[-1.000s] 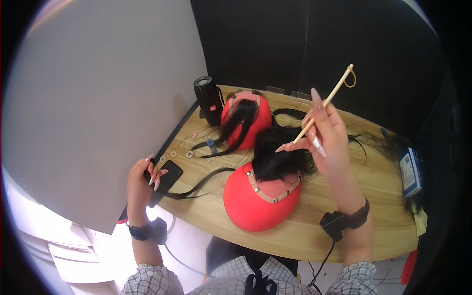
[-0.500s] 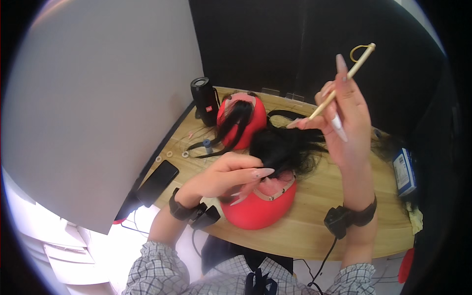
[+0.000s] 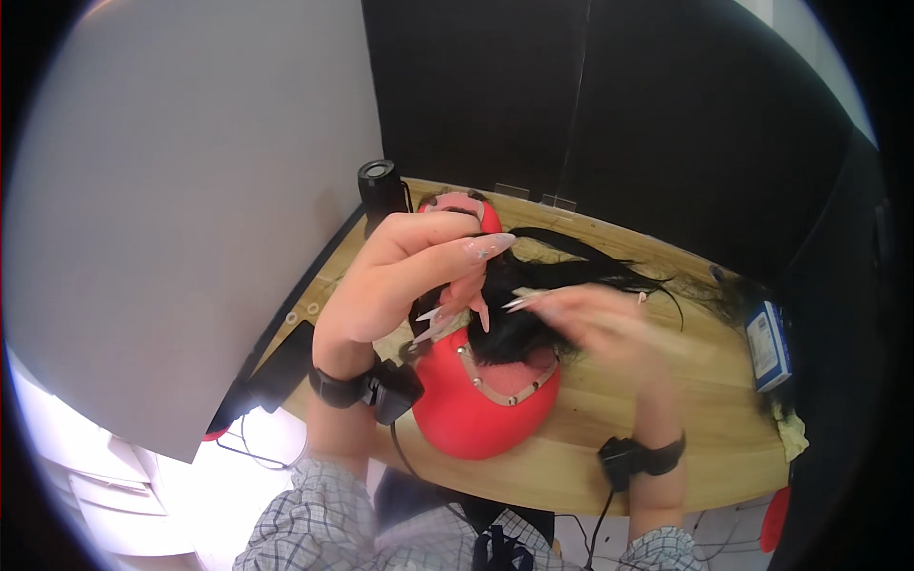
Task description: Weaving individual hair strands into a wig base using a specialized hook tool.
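Observation:
A red head form [image 3: 481, 419] sits at the table's near edge, with a pink net patch and a studded pale band on it. Black hair [image 3: 514, 324] spreads over its far side and off to the right. Above the hair my left hand [image 3: 400, 276] is raised, thumb and forefinger pressed together; what they pinch is too fine to make out. My right hand [image 3: 609, 324], smeared by motion, reaches over the hair from the right. It is closed on a thin pale stick [image 3: 676, 341], also blurred, pointing right.
Behind stands a second red head form [image 3: 491, 219], partly hidden by my left hand. A black cylindrical speaker [image 3: 381, 190] is at the back left, a dark phone [image 3: 283, 366] at the left edge. A blue-and-white box [image 3: 767, 345] stands right. Grey and black panels enclose the table.
My left hand has risen away from the near head form. My right hand has come down from high on the right to the hair, the stick turning from upright to nearly level.

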A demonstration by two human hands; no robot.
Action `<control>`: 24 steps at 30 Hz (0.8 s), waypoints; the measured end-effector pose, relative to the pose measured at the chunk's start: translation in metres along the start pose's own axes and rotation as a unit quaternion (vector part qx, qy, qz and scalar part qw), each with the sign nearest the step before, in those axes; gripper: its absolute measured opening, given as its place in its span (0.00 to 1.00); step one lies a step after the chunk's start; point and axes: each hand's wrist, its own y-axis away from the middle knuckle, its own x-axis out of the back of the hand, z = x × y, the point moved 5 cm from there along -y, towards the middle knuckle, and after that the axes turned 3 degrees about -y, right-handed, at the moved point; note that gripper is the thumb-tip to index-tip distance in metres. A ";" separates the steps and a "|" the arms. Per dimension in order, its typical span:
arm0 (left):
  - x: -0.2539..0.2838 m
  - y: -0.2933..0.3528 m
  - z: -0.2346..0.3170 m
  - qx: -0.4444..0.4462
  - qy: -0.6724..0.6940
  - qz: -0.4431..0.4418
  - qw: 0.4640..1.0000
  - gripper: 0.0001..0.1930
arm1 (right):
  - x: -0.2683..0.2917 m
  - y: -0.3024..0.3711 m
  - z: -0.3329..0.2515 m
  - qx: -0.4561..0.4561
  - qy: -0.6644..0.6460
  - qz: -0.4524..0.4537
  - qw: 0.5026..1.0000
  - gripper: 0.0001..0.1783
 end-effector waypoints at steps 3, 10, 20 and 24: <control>0.005 0.000 -0.001 -0.025 0.010 0.025 0.999 0.15 | -0.043 -0.003 0.001 -0.001 -0.008 -0.029 1.000 0.11; 0.019 0.002 -0.004 -0.030 -0.054 0.041 0.997 0.15 | -0.070 -0.012 0.005 0.074 0.025 -0.078 0.994 0.07; 0.032 0.004 -0.005 -0.028 -0.036 0.083 0.996 0.12 | -0.064 -0.012 0.007 0.104 0.075 0.013 0.992 0.02; 0.037 0.008 0.005 -0.033 -0.014 0.128 0.991 0.12 | -0.047 -0.011 -0.005 0.108 0.125 0.071 0.984 0.02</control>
